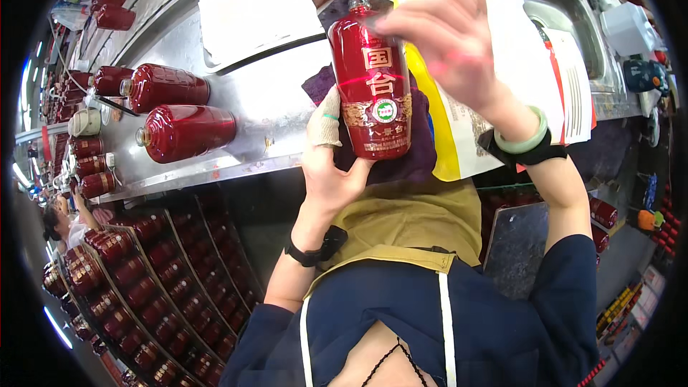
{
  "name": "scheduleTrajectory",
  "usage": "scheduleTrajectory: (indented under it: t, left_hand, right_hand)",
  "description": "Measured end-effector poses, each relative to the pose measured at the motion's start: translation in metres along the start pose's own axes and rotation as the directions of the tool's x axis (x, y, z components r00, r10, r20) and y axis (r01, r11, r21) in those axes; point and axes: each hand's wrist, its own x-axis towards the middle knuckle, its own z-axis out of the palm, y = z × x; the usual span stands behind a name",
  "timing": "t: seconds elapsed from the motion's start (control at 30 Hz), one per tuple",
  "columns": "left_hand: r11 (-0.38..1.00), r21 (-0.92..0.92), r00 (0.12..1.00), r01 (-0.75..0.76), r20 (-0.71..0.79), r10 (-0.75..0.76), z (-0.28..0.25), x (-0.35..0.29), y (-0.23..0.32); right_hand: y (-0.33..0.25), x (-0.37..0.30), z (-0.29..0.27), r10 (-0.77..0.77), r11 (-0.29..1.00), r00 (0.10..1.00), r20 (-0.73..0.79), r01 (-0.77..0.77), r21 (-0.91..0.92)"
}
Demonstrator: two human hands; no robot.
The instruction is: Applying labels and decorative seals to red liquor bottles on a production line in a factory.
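Red glass bottle [371, 93], glossy, round-shouldered, held in left hand [331, 175], right hand [451, 46] blurred at far shoulder, grip unclear

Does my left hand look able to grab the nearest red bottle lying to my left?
Probably not while your left hand is supporting the gold-lettered bottle; otherwise, the way across the metal bench to the nearest lying bottle looks unobstructed.

Left hand [326, 165] curves low; right hand [453, 44] is raised, blurred, apparently half-curled.
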Motion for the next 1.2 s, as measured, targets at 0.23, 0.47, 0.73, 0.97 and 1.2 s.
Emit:
scheduleTrajectory:
  t: [0.23, 0.47, 0.73, 0.97, 1.2]
  left_hand:
    - [0.998, -0.026, 0.998, 0.059, 0.032, -0.059, -0.001, -0.002, 0.002]
    - [0.999, 0.045, 0.999, 0.010, 0.031, -0.011, -0.001, -0.003, -0.001]
    - [0.993, -0.090, 0.995, 0.082, 0.061, -0.076, 0.002, -0.006, -0.003]
    - [0.900, 0.326, 0.920, -0.290, -0.164, 0.356, 0.014, -0.017, 0.017]
    - [0.948, 0.264, 0.929, -0.176, -0.273, 0.249, 0.020, -0.022, 0.011]
  right_hand:
    - [-0.053, -0.007, -0.006, -0.106, 0.907, 0.980, 0.168, 0.026, 0.421]
    - [-0.002, 0.029, -0.006, 0.194, 0.971, 0.981, 0.026, -0.196, 0.137]
    - [-0.104, -0.067, -0.036, -0.219, 0.863, 0.966, 0.140, 0.125, 0.490]
    - [-0.113, -0.040, -0.021, 0.854, 0.253, 0.499, 0.145, -0.643, 0.723]
    - [-0.097, -0.059, -0.022, 0.770, 0.603, 0.636, 0.054, -0.752, 0.265]
